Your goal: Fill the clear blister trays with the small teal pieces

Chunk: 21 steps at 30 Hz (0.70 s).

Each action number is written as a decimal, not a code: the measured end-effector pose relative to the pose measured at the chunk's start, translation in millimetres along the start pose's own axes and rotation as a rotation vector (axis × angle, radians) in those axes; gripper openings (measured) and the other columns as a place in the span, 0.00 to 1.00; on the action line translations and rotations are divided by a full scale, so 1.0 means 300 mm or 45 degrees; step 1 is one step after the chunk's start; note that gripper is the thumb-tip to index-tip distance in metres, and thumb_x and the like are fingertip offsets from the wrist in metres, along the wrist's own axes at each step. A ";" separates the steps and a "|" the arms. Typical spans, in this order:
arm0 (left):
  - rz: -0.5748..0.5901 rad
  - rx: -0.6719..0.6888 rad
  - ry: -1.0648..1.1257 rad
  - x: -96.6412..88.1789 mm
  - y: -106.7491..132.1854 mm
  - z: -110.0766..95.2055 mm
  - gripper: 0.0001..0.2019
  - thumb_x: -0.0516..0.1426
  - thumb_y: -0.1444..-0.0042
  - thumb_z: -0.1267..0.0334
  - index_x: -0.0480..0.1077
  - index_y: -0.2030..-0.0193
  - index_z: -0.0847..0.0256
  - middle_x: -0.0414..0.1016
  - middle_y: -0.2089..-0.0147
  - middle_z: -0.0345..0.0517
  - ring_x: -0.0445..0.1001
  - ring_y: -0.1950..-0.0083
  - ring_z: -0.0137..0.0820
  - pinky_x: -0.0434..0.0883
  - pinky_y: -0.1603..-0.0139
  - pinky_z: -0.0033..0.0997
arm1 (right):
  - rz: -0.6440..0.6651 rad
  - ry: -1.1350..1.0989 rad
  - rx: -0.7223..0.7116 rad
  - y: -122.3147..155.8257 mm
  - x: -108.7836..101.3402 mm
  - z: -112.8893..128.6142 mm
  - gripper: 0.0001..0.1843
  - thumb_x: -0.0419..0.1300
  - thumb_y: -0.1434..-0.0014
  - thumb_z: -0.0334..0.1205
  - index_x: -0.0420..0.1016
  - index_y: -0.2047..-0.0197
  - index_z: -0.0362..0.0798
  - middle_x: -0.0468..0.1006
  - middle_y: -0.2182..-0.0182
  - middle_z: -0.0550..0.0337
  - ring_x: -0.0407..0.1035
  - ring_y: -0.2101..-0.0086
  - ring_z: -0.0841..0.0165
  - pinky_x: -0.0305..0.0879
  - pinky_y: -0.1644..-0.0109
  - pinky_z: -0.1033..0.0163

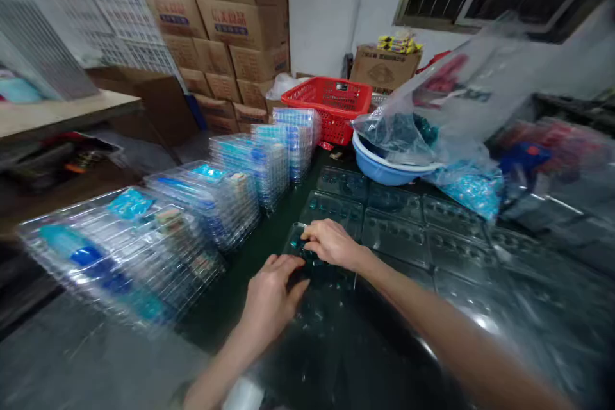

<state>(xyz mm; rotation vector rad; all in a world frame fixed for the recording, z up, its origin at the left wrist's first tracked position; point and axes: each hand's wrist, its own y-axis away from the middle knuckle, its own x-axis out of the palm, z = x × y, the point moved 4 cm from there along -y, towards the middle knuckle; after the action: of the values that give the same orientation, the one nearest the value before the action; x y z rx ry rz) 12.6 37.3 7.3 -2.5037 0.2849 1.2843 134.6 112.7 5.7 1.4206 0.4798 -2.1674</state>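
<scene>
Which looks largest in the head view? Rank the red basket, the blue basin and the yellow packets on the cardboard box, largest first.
1. Red plastic basket and blue plastic basin: they look about alike, so unranked.
2. Yellow packets on the cardboard box.

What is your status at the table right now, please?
Left hand and right hand on clear plastic tray. Stacked clear trays alongside, to the left.

Surface: dark green bench top [225, 323]
Left side: row of stacked clear blister trays [245, 173], running to the far end
Right side: loose clear trays [394, 237], lying flat, edge to edge
Far end: red plastic basket [331, 102], just beside a blue plastic basin [379, 170]
Right of basin: clear plastic bag [468, 186], blue contents
</scene>
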 end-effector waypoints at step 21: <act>-0.268 -0.528 1.140 -0.055 -0.024 0.017 0.14 0.57 0.51 0.57 0.72 0.62 0.65 0.71 0.75 0.42 0.62 0.76 0.25 0.61 0.78 0.23 | -0.341 -1.055 -0.027 0.097 -0.075 0.087 0.08 0.55 0.47 0.36 0.68 0.61 0.46 0.67 0.75 0.65 0.63 0.76 0.75 0.60 0.72 0.69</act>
<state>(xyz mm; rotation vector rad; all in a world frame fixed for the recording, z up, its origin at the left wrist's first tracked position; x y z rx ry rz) 1.3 46.4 19.2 -3.2091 -0.0751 0.0697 139.6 79.8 36.2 0.3578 0.3781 -2.6896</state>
